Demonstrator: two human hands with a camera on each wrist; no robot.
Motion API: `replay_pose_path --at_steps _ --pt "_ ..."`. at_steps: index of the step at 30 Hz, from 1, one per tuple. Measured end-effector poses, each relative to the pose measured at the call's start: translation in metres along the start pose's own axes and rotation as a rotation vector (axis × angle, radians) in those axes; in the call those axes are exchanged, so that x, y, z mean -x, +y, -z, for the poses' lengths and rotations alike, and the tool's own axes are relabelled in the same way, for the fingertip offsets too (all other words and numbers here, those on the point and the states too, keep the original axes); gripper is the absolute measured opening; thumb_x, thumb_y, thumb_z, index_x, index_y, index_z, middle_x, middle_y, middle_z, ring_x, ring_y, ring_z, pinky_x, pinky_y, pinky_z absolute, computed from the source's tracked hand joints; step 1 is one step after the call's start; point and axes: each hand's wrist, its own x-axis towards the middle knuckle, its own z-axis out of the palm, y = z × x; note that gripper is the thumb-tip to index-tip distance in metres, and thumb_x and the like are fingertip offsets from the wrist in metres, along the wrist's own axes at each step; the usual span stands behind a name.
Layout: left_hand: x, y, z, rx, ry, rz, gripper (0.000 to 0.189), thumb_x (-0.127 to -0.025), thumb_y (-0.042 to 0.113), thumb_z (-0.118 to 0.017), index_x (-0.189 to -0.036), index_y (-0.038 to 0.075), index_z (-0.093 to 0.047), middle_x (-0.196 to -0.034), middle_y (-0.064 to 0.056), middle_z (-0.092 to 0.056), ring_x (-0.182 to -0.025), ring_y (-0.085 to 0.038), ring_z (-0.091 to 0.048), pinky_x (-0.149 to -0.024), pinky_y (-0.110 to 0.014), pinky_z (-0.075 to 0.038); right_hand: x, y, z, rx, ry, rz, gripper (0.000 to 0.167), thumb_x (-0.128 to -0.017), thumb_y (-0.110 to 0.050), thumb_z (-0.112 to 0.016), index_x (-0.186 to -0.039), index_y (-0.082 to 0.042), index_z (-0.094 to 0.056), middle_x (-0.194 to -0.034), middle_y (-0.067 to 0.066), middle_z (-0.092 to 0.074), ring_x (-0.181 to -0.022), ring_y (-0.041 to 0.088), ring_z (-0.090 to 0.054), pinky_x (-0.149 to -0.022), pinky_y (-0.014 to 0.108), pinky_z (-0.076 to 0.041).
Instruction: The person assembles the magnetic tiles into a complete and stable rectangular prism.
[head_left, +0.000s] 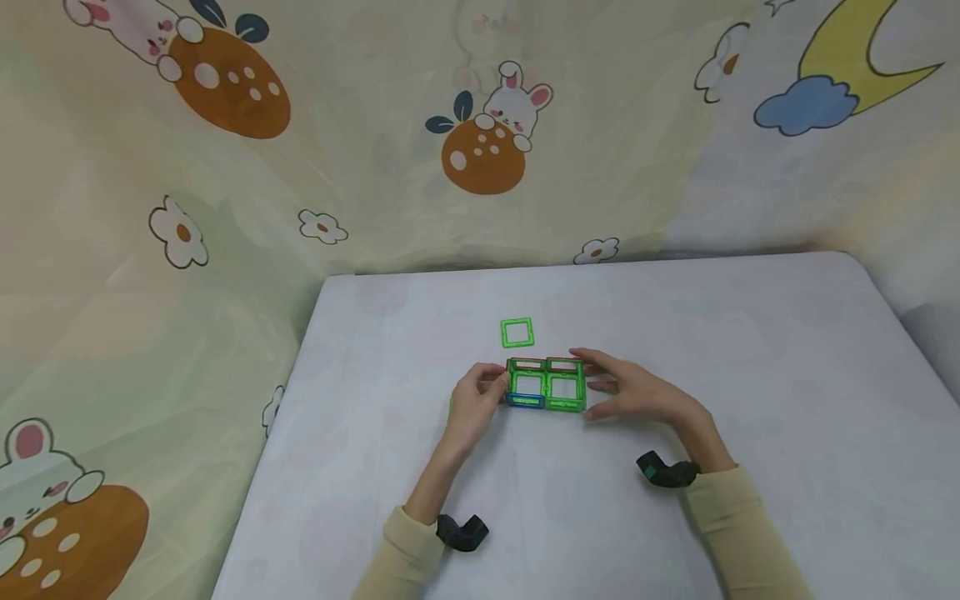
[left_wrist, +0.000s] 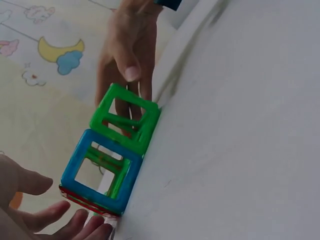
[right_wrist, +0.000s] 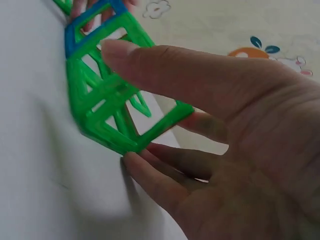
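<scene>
Two joined box frames of magnetic tiles point(head_left: 546, 385) stand on the table, mostly green, with a blue tile point(left_wrist: 104, 170) on the near left face and a red tile point(left_wrist: 85, 201) on the left side. My left hand point(head_left: 474, 407) is at the left end, its fingers relaxed beside the red tile and the thumb apart from it. At the right end is my right hand point(head_left: 637, 390), fingers spread around the green tiles point(right_wrist: 107, 95). A fingertip lies at the lower edge in the right wrist view; whether it presses is unclear.
A loose green square tile point(head_left: 517, 332) lies behind the frames. Another bit of green point(head_left: 451, 407) shows just left of my left hand, mostly hidden. The white table point(head_left: 615, 517) meets a patterned cloth point(head_left: 375, 150) at the back and left.
</scene>
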Motion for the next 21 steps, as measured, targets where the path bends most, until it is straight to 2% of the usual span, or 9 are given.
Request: replay_pose_path --at_steps 3,6,9,11,15,21 --pt "-0.013 0.006 0.005 -0.063 0.004 -0.059 0.029 -0.104 0.026 -0.060 -0.127 0.008 -0.065 -0.122 -0.008 -0.068 -0.105 -0.019 -0.067 -0.088 -0.036 -0.058 -0.002 -0.003 -0.005 0.047 0.024 0.027 0.100 -0.078 -0.018 -0.090 -0.159 -0.010 -0.032 -0.158 0.023 -0.041 -0.138 0.046 -0.050 -0.109 0.051 -0.047" --pt "-0.034 0.011 0.011 -0.154 -0.013 -0.172 0.029 -0.104 0.020 -0.061 -0.129 0.007 -0.064 -0.126 -0.009 -0.067 -0.110 -0.022 -0.066 -0.093 -0.039 -0.056 -0.003 -0.007 -0.010 0.101 0.067 0.037 0.092 -0.078 -0.016 -0.090 -0.154 -0.008 -0.038 -0.154 0.023 -0.045 -0.136 0.045 -0.053 -0.108 0.051 -0.049" --pt "-0.059 0.015 0.015 -0.314 -0.074 -0.299 0.034 -0.101 0.013 -0.064 -0.134 0.004 -0.062 -0.132 -0.011 -0.065 -0.118 -0.027 -0.063 -0.100 -0.042 -0.053 -0.003 -0.009 -0.011 0.138 0.109 0.025 0.085 -0.078 -0.012 -0.089 -0.149 -0.005 -0.043 -0.148 0.024 -0.051 -0.130 0.045 -0.058 -0.104 0.050 -0.052" --pt "-0.074 0.017 0.016 -0.424 -0.130 -0.358 0.040 -0.099 0.012 -0.067 -0.137 0.001 -0.060 -0.137 -0.014 -0.063 -0.125 -0.030 -0.059 -0.105 -0.044 -0.050 -0.003 -0.010 -0.011 0.156 0.117 0.026 0.081 -0.079 -0.010 -0.088 -0.147 -0.002 -0.044 -0.146 0.025 -0.053 -0.128 0.045 -0.059 -0.103 0.050 -0.053" --pt "-0.099 0.020 0.015 -0.581 -0.250 -0.412 0.053 -0.095 0.014 -0.074 -0.142 -0.002 -0.056 -0.146 -0.018 -0.057 -0.138 -0.034 -0.051 -0.116 -0.046 -0.041 -0.004 -0.010 -0.012 0.166 0.110 0.020 0.080 -0.080 -0.008 -0.086 -0.147 -0.001 -0.044 -0.147 0.026 -0.052 -0.128 0.043 -0.060 -0.103 0.048 -0.053" --pt "-0.116 0.014 0.009 -0.624 -0.372 -0.454 0.064 -0.092 0.019 -0.078 -0.147 0.000 -0.051 -0.154 -0.017 -0.051 -0.147 -0.034 -0.041 -0.123 -0.044 -0.032 -0.003 -0.011 -0.013 0.158 0.104 0.016 0.080 -0.081 -0.005 -0.084 -0.149 -0.001 -0.042 -0.148 0.025 -0.052 -0.129 0.042 -0.059 -0.103 0.046 -0.053"
